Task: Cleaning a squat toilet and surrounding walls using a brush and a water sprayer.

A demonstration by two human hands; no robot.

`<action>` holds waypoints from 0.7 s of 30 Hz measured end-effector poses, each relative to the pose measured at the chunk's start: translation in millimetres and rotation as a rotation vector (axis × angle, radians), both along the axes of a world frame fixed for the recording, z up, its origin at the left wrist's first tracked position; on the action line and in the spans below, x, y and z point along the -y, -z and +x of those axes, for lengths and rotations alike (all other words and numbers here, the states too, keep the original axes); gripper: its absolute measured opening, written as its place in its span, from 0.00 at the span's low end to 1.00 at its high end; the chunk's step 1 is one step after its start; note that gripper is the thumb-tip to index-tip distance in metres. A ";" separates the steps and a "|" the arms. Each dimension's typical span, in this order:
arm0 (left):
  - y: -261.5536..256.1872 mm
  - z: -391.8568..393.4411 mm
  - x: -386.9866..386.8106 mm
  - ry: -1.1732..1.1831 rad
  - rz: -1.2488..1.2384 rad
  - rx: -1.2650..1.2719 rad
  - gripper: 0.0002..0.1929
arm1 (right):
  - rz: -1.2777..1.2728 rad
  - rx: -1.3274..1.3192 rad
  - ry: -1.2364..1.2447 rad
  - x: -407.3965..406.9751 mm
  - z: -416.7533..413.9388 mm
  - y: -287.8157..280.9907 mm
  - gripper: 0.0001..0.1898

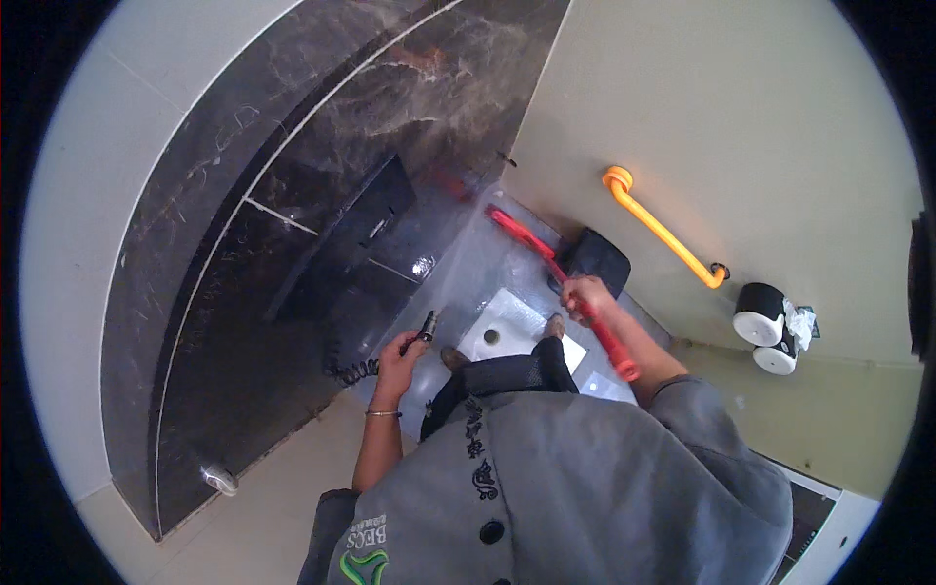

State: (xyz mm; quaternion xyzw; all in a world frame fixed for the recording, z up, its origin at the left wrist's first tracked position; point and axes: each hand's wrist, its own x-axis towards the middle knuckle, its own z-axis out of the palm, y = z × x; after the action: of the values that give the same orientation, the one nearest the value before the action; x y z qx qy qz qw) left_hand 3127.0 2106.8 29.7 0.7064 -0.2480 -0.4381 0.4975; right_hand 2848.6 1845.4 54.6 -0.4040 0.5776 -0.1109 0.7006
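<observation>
My left hand point(401, 360) is closed around a black spray nozzle point(428, 326). A coiled black hose point(355, 373) hangs beside that hand, close to the dark wall. In my right hand point(591, 294) is the handle of a long red brush-like tool point(521, 229). Its head points at the far corner of the wet floor, and the butt of its handle lies along my forearm. Between and in front of my shoes sits a white squat toilet pan point(504, 322) with a round dark drain hole. My legs hide part of the pan.
A black waste bin point(601, 256) stands against the right wall. Above it is an orange grab bar point(669, 238). Black-and-white paper dispensers point(760, 314) hang further along, with white paper sticking out. A dark panel point(351, 234) is on the marbled left wall.
</observation>
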 end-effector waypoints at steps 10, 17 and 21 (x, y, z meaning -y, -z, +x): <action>2.3 -2.0 0.3 0.049 0.011 -0.029 0.11 | -0.041 -0.127 0.123 30.9 116.4 44.0 0.03; 9.4 -2.9 -22.7 0.041 0.014 0.034 0.10 | 0.013 -0.092 -0.457 50.1 -8.6 -35.5 0.09; 6.5 -1.3 -26.7 -0.009 0.008 0.025 0.10 | 0.071 0.128 -0.243 20.5 -51.0 -34.5 0.10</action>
State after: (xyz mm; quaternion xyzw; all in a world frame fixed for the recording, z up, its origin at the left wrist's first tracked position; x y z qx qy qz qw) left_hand 3125.7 2133.5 23.1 0.7150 -0.2491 -0.4281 0.4934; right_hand 2797.6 1824.9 89.1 -0.4381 0.4822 -0.0301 0.7581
